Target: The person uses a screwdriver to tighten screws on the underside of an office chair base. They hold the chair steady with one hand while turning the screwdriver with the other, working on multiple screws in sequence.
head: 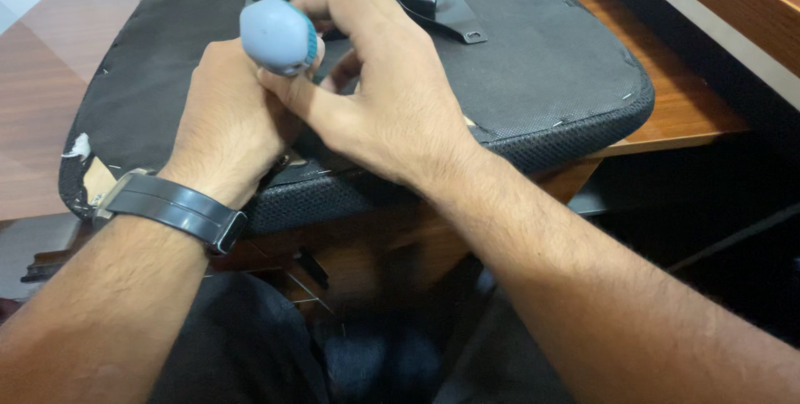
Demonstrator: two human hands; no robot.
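An upturned black chair seat (pixel 533 62) lies underside up on a brown wooden table (pixel 50 62). My left hand (pixel 229 120), with a dark watch on its wrist, is wrapped around a screwdriver with a rounded grey-blue handle (pixel 277 35) that stands upright over the seat's front part. My right hand (pixel 392 91) rests against the left one, its fingers curled round the tool just below the handle. The shaft and tip are hidden by both hands.
A black metal mounting plate (pixel 433 4) with a dark cylinder is fixed at the seat's middle, just beyond my hands. Staples and torn fabric show along the seat's left edge (pixel 83 150). A wooden desk edge (pixel 717 12) runs at the upper right. My lap is below.
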